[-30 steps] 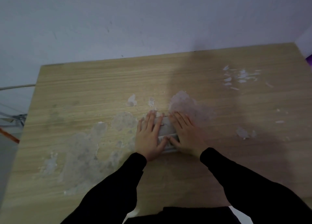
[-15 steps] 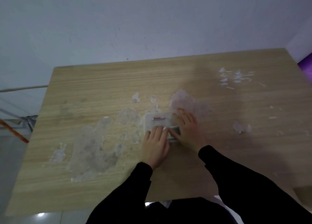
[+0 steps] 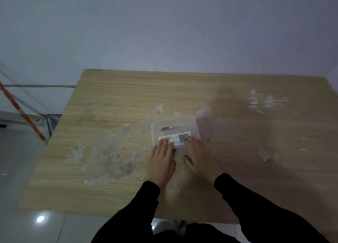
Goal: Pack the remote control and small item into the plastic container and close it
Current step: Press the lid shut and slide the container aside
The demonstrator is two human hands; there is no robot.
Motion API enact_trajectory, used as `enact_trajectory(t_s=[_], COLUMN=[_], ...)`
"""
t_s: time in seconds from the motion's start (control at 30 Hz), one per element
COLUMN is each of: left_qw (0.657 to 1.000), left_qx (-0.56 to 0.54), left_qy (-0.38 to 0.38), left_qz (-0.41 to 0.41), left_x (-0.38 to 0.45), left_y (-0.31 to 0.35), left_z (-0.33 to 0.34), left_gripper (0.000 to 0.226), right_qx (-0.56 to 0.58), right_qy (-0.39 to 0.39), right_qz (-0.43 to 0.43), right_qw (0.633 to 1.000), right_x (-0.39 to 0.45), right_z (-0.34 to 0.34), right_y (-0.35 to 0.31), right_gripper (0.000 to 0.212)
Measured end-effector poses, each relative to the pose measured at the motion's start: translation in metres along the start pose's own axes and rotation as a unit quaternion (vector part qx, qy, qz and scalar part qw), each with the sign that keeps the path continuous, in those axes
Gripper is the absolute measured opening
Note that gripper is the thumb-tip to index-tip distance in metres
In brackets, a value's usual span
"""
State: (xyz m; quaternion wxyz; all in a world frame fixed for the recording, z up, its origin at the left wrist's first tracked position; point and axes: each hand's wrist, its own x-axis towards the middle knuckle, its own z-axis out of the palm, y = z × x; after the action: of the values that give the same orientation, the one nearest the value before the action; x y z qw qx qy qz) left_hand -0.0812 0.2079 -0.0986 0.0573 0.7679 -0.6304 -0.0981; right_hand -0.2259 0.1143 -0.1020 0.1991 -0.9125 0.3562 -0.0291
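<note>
Sliding back toward the body since a moment ago, both hands now lie flat with only their fingertips on the near edge of the container [image 3: 175, 131], uncovering most of it. The table [image 3: 117, 103], scuffed with pale patches left of the left hand [image 3: 161, 165], stands against a plain wall [image 3: 164, 26]. Just ahead of the right hand [image 3: 201, 156], the remote [image 3: 174, 138] lies inside; beyond it sits the small red item [image 3: 167, 128]. Neither hand grips anything.
</note>
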Motion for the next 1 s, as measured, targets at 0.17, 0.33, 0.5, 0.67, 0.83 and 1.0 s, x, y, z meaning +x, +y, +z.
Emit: enact_trajectory(t_s=[0.17, 0.33, 0.5, 0.67, 0.83, 1.0], left_qw=[0.993, 0.983, 0.982, 0.979, 0.975, 0.974], left_qx=[0.053, 0.106, 0.077, 0.044, 0.027, 0.0], left_qy=[-0.025, -0.024, -0.043, -0.044, -0.066, -0.081], left_qz=[-0.101, -0.146, -0.168, -0.195, -0.208, -0.213], left_x=[0.025, 0.055, 0.094, 0.13, 0.167, 0.192], left_y=[-0.041, -0.093, -0.174, -0.25, -0.307, -0.333], left_z=[-0.018, -0.032, -0.046, -0.066, -0.084, -0.095], left_gripper=[0.062, 0.06, 0.069, 0.076, 0.084, 0.085], right_qx=[-0.025, -0.052, -0.047, -0.054, -0.081, -0.088], right_qy=[-0.022, -0.024, -0.052, -0.097, -0.1, -0.106], right_qz=[-0.034, 0.0, -0.027, -0.053, -0.058, -0.081], right_qw=[0.999, 0.998, 0.997, 0.992, 0.99, 0.987], right_x=[0.05, 0.108, 0.183, 0.263, 0.326, 0.364], right_z=[-0.002, 0.008, 0.014, 0.011, 0.019, 0.021], right_y=[-0.033, -0.083, -0.115, -0.143, -0.162, -0.162], right_gripper=[0.056, 0.062, 0.071, 0.073, 0.074, 0.077])
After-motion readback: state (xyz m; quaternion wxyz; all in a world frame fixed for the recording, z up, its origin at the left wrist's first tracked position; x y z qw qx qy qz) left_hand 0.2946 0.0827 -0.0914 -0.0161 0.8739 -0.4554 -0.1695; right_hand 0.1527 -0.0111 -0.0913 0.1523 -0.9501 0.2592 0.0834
